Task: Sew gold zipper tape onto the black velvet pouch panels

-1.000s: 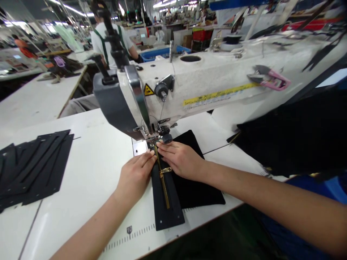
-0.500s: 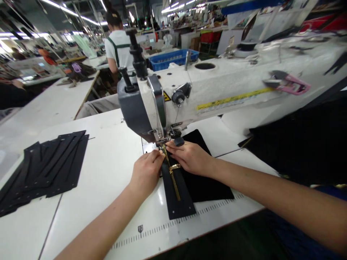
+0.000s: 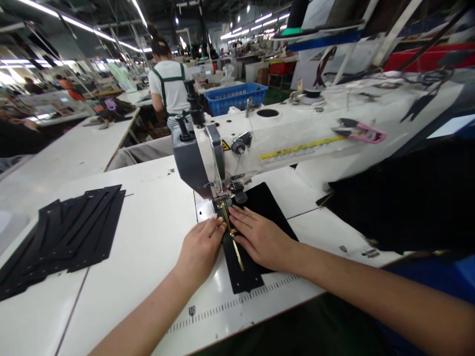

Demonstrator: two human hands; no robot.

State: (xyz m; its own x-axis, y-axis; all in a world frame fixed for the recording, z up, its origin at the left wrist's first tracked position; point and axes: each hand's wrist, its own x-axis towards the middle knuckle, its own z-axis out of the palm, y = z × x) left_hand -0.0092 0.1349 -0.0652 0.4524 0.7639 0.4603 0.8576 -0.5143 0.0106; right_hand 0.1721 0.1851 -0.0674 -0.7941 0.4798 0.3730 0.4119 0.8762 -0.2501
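A black panel with a gold zipper lies under the presser foot of a white sewing machine. My left hand rests on the panel's left edge, fingers loosely curled and pressing down. My right hand lies flat and spread on the panel just right of the zipper. Black cloth spreads beneath and behind the right hand. Both sets of fingertips sit close to the needle.
A stack of black slotted panels lies at the left on the white table. Dark fabric piles at the right. Pink snips sit on the machine arm. A person in a white shirt works behind, near a blue crate.
The zippered panel has fed farther under the foot, so less of it shows in front. My right hand has flattened over it. The view has shifted slightly.
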